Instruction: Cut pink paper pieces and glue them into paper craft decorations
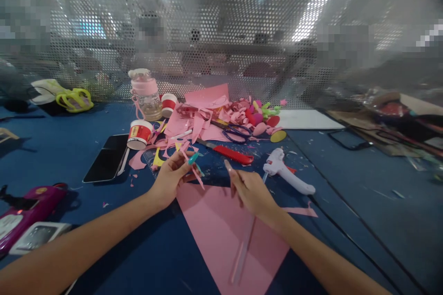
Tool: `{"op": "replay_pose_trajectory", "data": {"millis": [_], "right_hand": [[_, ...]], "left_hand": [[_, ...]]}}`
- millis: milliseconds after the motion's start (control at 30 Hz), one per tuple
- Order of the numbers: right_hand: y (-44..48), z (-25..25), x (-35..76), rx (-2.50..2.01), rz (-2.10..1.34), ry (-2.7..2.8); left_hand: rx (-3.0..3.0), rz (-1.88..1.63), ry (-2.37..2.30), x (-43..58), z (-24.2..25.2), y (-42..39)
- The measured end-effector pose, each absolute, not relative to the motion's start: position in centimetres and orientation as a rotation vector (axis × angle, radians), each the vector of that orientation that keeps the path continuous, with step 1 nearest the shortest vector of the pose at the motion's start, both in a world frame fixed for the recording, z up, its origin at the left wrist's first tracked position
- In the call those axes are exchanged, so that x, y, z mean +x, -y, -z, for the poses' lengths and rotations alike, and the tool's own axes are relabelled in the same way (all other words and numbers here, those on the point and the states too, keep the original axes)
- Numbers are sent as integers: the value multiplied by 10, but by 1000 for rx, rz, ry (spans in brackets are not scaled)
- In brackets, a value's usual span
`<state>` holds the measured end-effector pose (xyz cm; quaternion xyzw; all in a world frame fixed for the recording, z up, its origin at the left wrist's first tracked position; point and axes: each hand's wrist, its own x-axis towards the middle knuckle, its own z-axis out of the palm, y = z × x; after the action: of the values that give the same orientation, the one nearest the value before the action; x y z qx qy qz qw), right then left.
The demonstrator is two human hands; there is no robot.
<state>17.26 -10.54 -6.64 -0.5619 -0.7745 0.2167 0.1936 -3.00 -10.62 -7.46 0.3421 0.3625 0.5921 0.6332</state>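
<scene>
My left hand [170, 178] is closed in a pinch on a thin pink paper strip [196, 175] just above the far corner of a large pink paper sheet [224, 235]. My right hand [251, 192] is closed round a clear glue stick [244, 249] that runs back along my wrist over the sheet. The two hands are a short gap apart. A white glue gun [285, 171] lies just right of my right hand. A red utility knife [231, 153] lies beyond both hands.
A pile of pink paper scraps [204, 117] with purple-handled scissors [237, 132] sits at the back. Red paper cups [139, 134], a pink bottle [146, 94] and a black phone [108, 157] stand left. A magenta device [29, 209] lies near left. Perforated screen behind.
</scene>
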Motion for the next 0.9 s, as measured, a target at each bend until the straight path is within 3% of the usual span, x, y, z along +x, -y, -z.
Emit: {"op": "replay_pose_trajectory", "data": {"millis": [100, 267, 667, 900], "right_hand": [[90, 65, 184, -1839, -244, 2240], [64, 69, 208, -2124, 17, 2110], [43, 62, 222, -1794, 224, 2108], [-11, 44, 188, -1642, 294, 2409]], "left_hand": [[756, -1340, -849, -32, 73, 107], [755, -1308, -867, -34, 72, 109], [731, -1292, -786, -36, 73, 107], [758, -1273, -738, -36, 74, 109]]}}
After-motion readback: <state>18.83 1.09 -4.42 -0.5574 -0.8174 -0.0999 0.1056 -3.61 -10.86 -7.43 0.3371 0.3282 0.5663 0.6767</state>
